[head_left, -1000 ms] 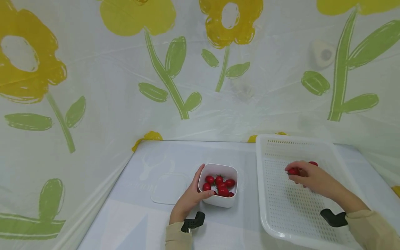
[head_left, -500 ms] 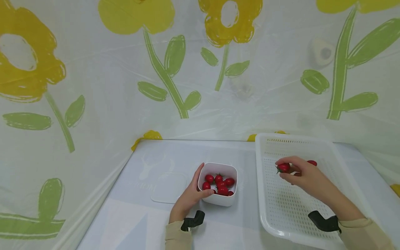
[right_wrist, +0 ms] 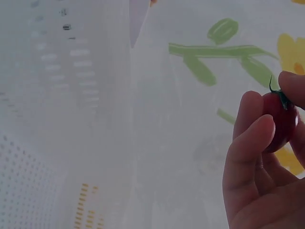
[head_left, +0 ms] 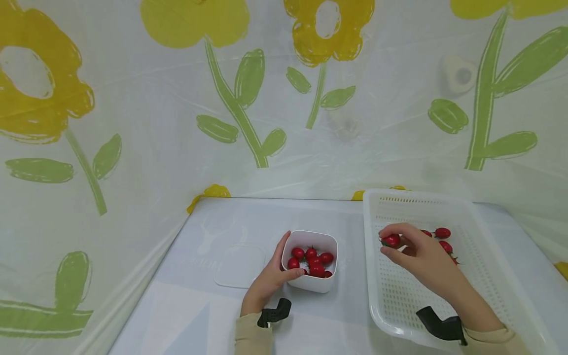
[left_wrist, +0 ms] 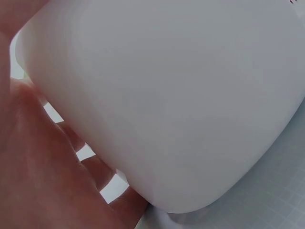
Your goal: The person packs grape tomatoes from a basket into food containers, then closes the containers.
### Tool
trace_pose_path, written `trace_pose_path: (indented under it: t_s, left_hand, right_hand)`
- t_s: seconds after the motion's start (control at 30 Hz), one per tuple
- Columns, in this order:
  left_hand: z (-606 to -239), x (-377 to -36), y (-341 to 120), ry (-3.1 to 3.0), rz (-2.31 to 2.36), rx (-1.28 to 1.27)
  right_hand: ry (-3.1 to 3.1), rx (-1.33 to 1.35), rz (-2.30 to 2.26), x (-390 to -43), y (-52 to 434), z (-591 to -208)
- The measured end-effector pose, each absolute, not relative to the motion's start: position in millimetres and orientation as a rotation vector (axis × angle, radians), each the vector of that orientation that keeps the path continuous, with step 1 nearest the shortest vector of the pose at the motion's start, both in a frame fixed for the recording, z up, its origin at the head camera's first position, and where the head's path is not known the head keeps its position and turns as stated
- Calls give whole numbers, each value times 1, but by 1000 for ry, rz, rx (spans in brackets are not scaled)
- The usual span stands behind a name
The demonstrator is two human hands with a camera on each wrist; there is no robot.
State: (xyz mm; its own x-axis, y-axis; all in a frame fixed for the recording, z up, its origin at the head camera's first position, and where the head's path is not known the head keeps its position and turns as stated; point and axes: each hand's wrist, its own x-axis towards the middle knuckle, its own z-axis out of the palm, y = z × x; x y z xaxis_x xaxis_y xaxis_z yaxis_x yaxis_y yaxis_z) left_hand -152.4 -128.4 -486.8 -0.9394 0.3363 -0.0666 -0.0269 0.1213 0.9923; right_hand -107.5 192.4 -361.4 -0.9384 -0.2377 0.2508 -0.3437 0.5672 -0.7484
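My right hand pinches a red cherry tomato between thumb and fingertips over the left part of the white perforated basket. The right wrist view shows the same tomato held by curled fingers. Three more tomatoes lie on the basket floor behind the hand. My left hand grips the left side of a small white bowl that holds several cherry tomatoes. In the left wrist view the bowl's wall fills the frame with my fingers against it.
A flat white lid lies on the table to the left of the bowl. A plastic sheet printed with yellow flowers and green leaves hangs close behind and to the left of the table. The pale table shows in front of the lid.
My right hand has lifted a tomato and carried it leftward across the basket, uncovering the tomatoes that lay behind it. The left hand and bowl have stayed put.
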Motion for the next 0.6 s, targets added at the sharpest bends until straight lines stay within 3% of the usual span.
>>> trace_pose_path:
  t_s: [0.6]
  left_hand:
    - [-486, -151, -128, 2138, 1894, 318]
  right_hand:
    - [-2438, 527, 1469, -94, 142, -369]
